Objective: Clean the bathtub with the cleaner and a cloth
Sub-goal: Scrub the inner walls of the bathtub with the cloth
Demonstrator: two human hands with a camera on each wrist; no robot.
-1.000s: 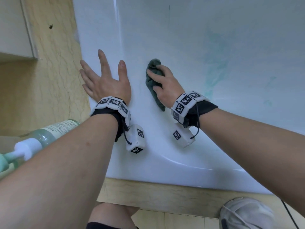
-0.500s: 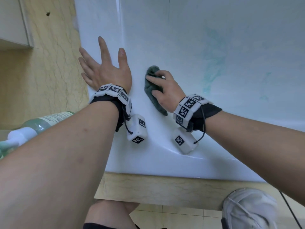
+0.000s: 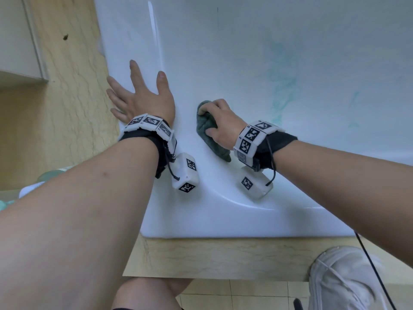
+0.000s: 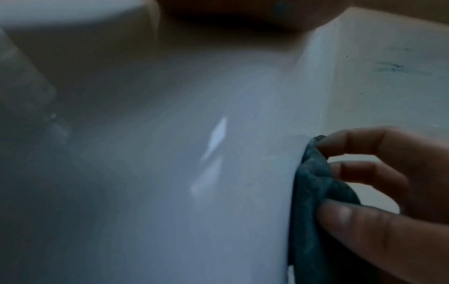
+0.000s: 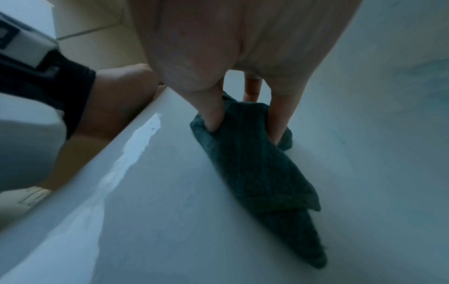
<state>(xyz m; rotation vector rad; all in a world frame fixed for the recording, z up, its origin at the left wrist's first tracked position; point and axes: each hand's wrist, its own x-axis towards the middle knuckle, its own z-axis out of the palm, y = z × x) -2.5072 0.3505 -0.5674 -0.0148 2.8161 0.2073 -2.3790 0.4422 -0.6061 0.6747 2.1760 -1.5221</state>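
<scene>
Green cloth (image 3: 210,135) bunched under right hand's (image 3: 223,126) fingers (image 5: 213,115), against bathtub (image 3: 245,52)

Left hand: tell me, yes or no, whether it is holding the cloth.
No, the left hand lies flat and spread on the bathtub rim, while the right hand grips the cloth.

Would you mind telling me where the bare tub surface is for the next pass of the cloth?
Bare bathtub wall lies above both hands, up to the teal cleaner streaks on the right. It is tight between the left hand, flat on the rim, and the right hand gripping the cloth.
</scene>
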